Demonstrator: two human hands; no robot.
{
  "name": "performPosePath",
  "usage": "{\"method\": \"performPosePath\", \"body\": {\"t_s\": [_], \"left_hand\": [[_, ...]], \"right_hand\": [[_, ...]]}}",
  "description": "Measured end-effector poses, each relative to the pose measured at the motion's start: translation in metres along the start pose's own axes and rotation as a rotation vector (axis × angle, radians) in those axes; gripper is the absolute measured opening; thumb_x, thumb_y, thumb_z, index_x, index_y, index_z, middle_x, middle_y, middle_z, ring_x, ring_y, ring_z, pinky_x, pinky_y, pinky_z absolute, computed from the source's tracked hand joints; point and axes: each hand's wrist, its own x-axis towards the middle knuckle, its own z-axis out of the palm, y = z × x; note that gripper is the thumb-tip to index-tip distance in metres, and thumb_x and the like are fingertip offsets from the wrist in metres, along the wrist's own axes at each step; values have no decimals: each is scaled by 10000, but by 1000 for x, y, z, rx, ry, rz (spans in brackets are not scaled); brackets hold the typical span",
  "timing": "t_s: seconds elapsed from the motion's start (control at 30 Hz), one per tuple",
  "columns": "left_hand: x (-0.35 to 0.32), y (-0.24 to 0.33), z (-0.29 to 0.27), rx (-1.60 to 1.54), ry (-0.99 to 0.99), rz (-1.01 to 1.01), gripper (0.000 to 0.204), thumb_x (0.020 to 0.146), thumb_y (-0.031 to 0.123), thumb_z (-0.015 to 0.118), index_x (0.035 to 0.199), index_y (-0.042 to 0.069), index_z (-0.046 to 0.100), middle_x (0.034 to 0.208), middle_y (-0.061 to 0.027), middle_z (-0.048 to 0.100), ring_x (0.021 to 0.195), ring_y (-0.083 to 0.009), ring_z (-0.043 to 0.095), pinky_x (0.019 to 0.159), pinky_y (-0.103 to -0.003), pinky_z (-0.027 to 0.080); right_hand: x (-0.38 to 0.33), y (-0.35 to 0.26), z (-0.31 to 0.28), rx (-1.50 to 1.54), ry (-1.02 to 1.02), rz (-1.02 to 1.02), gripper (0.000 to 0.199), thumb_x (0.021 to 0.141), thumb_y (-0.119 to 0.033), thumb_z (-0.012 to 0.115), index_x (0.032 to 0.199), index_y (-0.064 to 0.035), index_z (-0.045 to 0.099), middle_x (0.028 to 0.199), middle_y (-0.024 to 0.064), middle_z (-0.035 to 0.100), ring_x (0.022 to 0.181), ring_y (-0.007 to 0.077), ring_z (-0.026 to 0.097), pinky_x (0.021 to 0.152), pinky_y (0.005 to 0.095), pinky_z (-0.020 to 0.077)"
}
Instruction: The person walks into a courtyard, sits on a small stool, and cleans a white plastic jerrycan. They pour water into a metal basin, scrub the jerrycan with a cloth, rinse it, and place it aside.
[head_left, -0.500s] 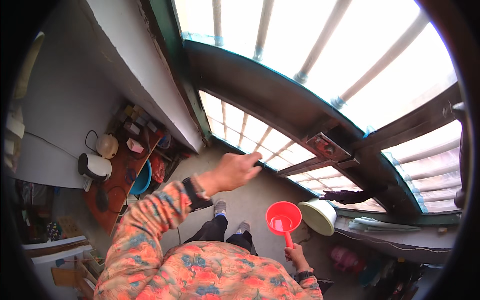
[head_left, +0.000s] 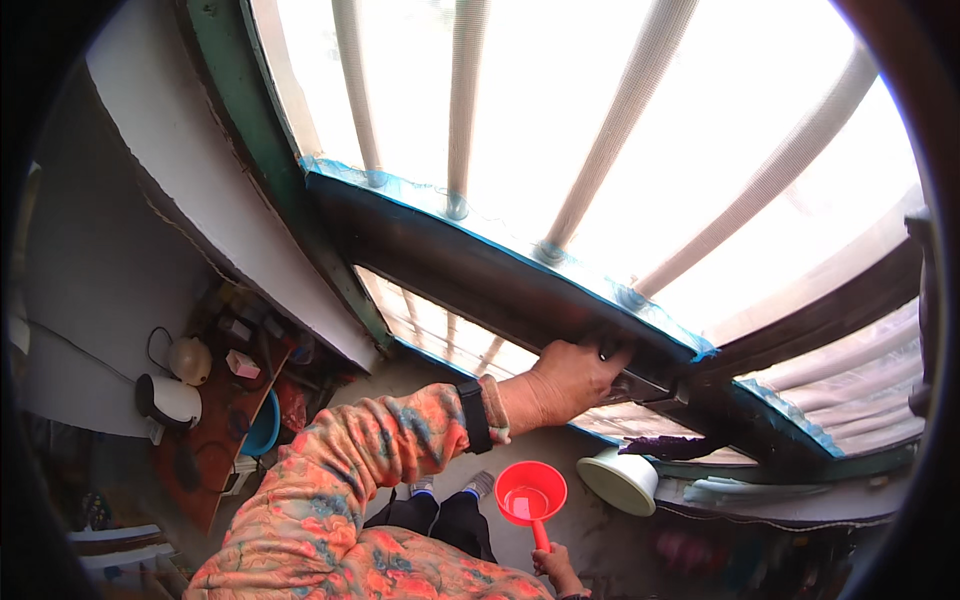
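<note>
Red scoop (head_left: 531,497) low at my right side, right hand (head_left: 558,566) clenched round its handle. Left hand (head_left: 570,380) up on dark window frame (head_left: 480,270), fingers pressing rail, gripping nothing. Looks like bracing step; next move needs steady scoop, firm hold.

Landmark: window frame (head_left: 500,270)
Left hand (head_left: 565,380): on the frame's lower edge
Scoop (head_left: 530,495): below the frame, in the right hand (head_left: 558,568)
Bowl (head_left: 620,480): right of the scoop, under the frame
Kettle (head_left: 168,400): far left, on the table (head_left: 205,470)
</note>
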Motion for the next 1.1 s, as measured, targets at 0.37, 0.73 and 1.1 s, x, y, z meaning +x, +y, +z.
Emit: {"method": "performPosePath", "body": {"t_s": [0.37, 0.73, 1.1], "left_hand": [[10, -9, 11, -107, 8, -51, 587, 765, 116, 635, 1338, 102, 508, 1158, -231, 559, 1031, -395, 581, 771, -472, 533], [105, -63, 21, -14, -158, -226, 518, 883, 222, 569, 1380, 96, 495, 1193, -273, 583, 935, -366, 657, 760, -466, 542], [182, -198, 55, 112, 131, -241, 527, 864, 112, 497, 1367, -46, 467, 949, -246, 686, 888, -366, 679, 828, -490, 505]], "right_hand": [[46, -91, -35, -207, -166, -97, 140, 798, -76, 675, 837, 8, 569, 639, 69, 578, 468, 163, 555, 401, 315, 478], [86, -228, 10, -337, -321, -228, 158, 834, -120, 649, 872, 5, 560, 676, 68, 584, 511, 158, 571, 400, 309, 469], [160, -316, 96, -39, -267, -96, 126, 871, -130, 606, 888, -15, 556, 682, 70, 568, 497, 163, 551, 387, 324, 469]]}}
